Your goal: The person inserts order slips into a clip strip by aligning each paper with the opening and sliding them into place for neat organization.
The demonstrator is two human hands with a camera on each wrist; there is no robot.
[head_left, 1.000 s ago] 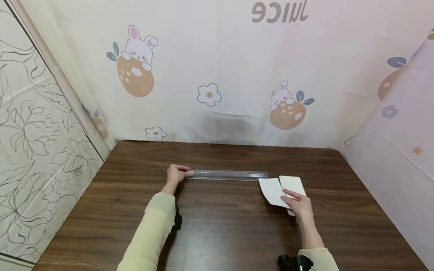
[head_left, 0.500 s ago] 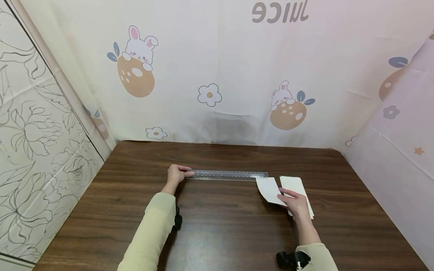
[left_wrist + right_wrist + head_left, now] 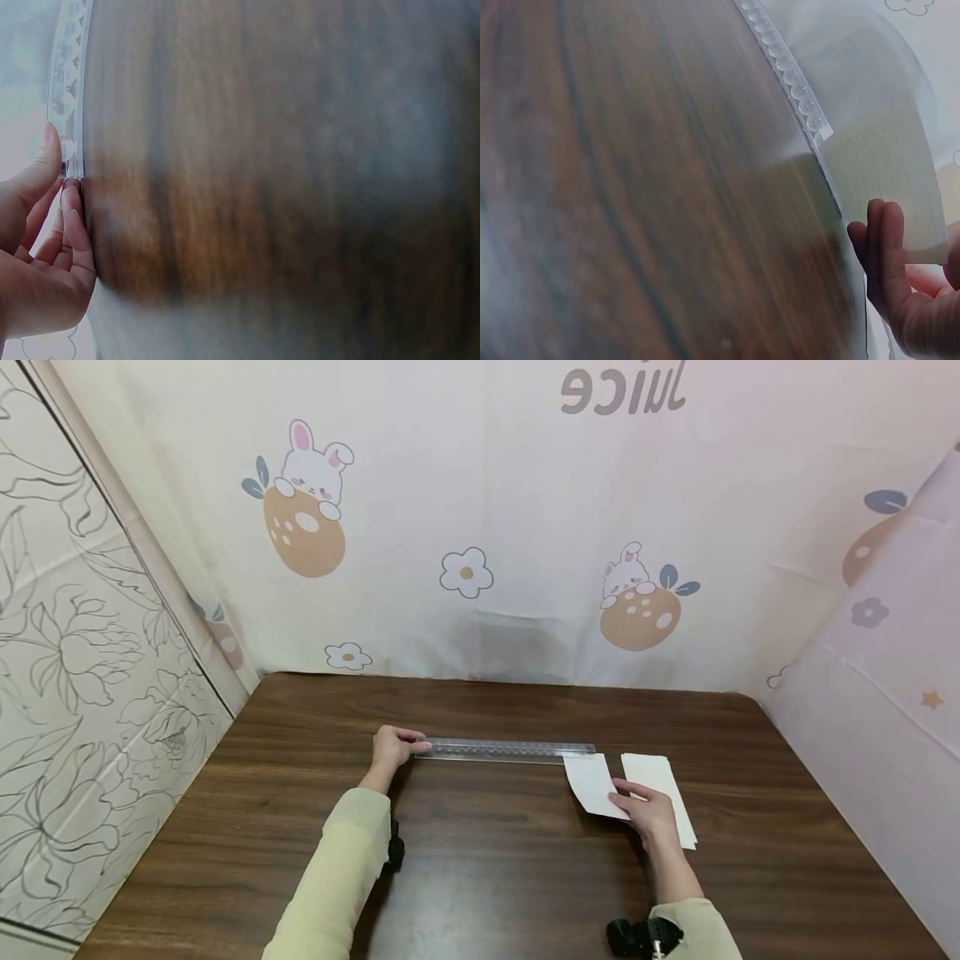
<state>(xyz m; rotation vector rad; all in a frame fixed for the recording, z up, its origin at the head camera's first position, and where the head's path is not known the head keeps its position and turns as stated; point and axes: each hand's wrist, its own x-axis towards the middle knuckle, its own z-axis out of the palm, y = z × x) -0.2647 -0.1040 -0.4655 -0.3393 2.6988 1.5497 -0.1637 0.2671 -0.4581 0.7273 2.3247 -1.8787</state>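
A long clear plastic strip (image 3: pixel 502 750) with a row of rounded shapes along it lies crosswise on the far half of the table. My left hand (image 3: pixel 392 748) holds its left end, thumb on one side and fingers on the other in the left wrist view. A white paper card (image 3: pixel 592 783), slightly bowed, is pinched between thumb and fingers of my right hand (image 3: pixel 647 810). Its far edge overlaps the strip's right end. Behind the right hand lies a small stack of white cards (image 3: pixel 656 781). In the right wrist view, faint lines show on the held card (image 3: pixel 892 176).
The brown wooden table (image 3: pixel 480 860) runs back to a pale curtain (image 3: pixel 525 527) printed with rabbits and flowers. A white floral panel (image 3: pixel 90 652) borders the left side. A black wrist camera (image 3: pixel 645 937) sits at the right cuff.
My right hand has drawn the card a little left, away from the stack and onto the strip's right end. More of the stack shows. The left hand keeps its place on the strip.
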